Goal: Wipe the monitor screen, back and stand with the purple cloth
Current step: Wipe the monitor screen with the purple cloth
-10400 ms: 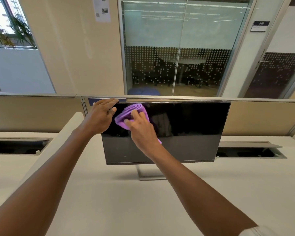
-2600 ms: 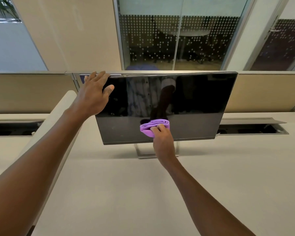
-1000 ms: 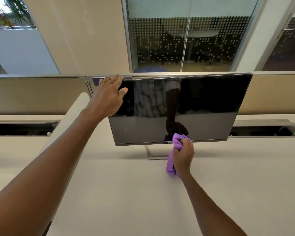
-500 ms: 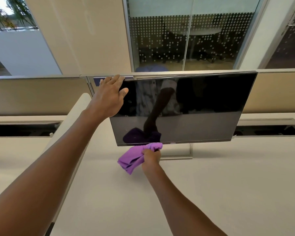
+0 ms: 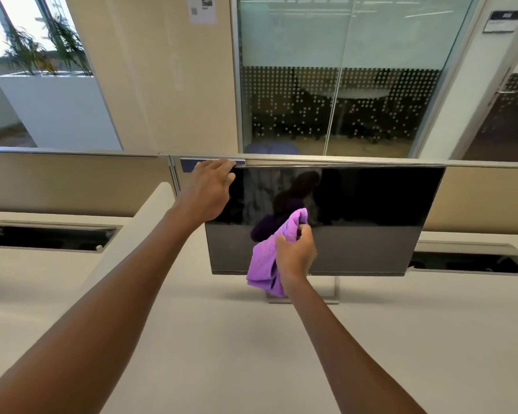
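The dark monitor stands on a silver stand at the back of the pale desk, its screen facing me. My left hand grips the monitor's top left corner, fingers over the top edge. My right hand holds the bunched purple cloth in front of the lower left part of the screen. The cloth hangs down past the bottom bezel and hides part of the stand. The monitor's back is hidden.
The beige desk spreads out below the monitor. Open cable trays lie in it at the left and right. A low partition runs behind the monitor, with glass office walls beyond.
My right hand has lifted the cloth from below the bottom left bezel up and rightward to the lower screen. My left hand still holds the top left corner.
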A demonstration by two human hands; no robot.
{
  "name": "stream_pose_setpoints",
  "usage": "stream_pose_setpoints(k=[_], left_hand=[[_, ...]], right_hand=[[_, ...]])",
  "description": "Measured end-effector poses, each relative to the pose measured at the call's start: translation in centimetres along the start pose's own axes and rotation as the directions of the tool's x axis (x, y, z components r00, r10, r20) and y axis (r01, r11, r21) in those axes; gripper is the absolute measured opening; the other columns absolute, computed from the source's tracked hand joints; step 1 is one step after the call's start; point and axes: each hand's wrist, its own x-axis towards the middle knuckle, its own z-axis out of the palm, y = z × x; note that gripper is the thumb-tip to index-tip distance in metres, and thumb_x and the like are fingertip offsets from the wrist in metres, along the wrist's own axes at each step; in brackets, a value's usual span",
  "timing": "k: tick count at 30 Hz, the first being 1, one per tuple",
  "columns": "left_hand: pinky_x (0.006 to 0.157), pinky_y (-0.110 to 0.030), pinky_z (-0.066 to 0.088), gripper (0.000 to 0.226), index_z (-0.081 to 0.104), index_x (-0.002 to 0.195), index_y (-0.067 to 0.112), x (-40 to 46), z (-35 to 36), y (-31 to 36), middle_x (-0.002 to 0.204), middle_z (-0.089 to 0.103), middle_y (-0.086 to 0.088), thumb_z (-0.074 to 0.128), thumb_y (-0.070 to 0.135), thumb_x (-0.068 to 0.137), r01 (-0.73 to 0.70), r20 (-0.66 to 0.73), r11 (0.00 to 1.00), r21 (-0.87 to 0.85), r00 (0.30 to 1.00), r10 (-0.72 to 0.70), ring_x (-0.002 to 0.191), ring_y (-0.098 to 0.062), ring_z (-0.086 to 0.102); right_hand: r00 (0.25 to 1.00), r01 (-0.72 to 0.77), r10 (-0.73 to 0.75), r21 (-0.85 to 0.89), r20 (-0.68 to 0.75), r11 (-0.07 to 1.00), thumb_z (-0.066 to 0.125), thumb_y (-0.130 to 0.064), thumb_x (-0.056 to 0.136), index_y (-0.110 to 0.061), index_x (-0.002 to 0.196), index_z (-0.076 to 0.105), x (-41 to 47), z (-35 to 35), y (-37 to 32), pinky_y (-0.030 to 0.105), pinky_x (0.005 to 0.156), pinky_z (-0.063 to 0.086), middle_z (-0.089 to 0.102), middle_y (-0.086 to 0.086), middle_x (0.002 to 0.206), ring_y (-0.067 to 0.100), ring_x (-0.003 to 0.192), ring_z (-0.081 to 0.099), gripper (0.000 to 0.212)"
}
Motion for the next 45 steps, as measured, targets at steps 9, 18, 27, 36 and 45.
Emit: stream_pose_setpoints(k=[9, 18, 27, 36, 45], left_hand=[[0.09, -0.045, 0.046, 0.031, 0.06, 0.106, 0.009, 0.9, -0.8, -0.9, 0.113, 0.066, -0.011, 0.034, 0.025, 0.102, 0.052, 0.036, 0.999, 0.015, 0.998, -0.052, 0.101, -0.032, 0.058], [0.073, -0.03, 0.037, 0.032, 0.062, 0.101, 0.003, -0.5, -0.5, -3.2, 0.09, 0.065, -0.009, 0.033, 0.017, 0.102, 0.28, -0.083, 0.901, -0.332, 0.943, -0.323, 0.086, -0.026, 0.057], [0.1, -0.026, 0.032, 0.041, 0.049, 0.142, 0.015, -0.8, -0.7, -3.9, 0.138, 0.055, -0.005, 0.035, 0.023, 0.104, 0.354, 0.022, 0.795, -0.493, 0.918, -0.396, 0.131, -0.022, 0.047], [0.092, -0.03, 0.042, 0.039, 0.052, 0.139, 0.017, -0.7, 0.1, -4.8, 0.118, 0.067, -0.006, 0.036, 0.026, 0.104, 0.339, 0.029, 0.754, -0.563, 0.92, -0.392, 0.109, -0.022, 0.062], [0.101, -0.037, 0.045, 0.053, 0.071, 0.073, 0.053, -1.0, 0.6, -5.1, 0.088, 0.072, 0.018, 0.038, 0.025, 0.104, 0.366, 0.142, 0.456, -0.811, 0.88, -0.454, 0.101, -0.01, 0.064]], right_hand=[[0.885, 0.465, -0.455, -0.265, 0.101, 0.845, 0.063, -0.003, 0.079, -0.004, 0.104, 0.067, 1.4, -0.7, -4.5, 0.027, 0.085, 0.044, 0.058, 0.008, 0.1, 0.021, 0.091, 0.053, 0.025], [0.71, 0.681, -0.687, -0.399, 0.155, 0.614, 0.057, 0.004, 0.083, -0.004, 0.109, 0.058, 2.2, 0.2, -8.3, 0.017, 0.069, 0.041, 0.053, 0.008, 0.109, 0.02, 0.092, 0.05, 0.027], [0.652, 0.749, -0.701, -0.385, 0.288, 0.539, 0.05, 0.004, 0.089, -0.006, 0.117, 0.06, 1.2, 4.3, -10.3, 0.029, 0.073, 0.052, 0.053, 0.009, 0.111, 0.022, 0.096, 0.049, 0.032], [0.669, 0.71, -0.691, -0.51, 0.273, 0.486, 0.052, 0.0, 0.089, -0.005, 0.123, 0.058, 1.6, 2.3, -10.9, 0.028, 0.058, 0.051, 0.047, 0.013, 0.122, 0.027, 0.101, 0.051, 0.035], [0.656, 0.715, -0.568, -0.65, 0.497, 0.257, 0.039, 0.0, 0.088, -0.02, 0.095, 0.063, 0.7, 4.3, -16.4, 0.028, 0.057, 0.019, 0.063, 0.005, 0.089, 0.027, 0.097, 0.054, 0.032]])
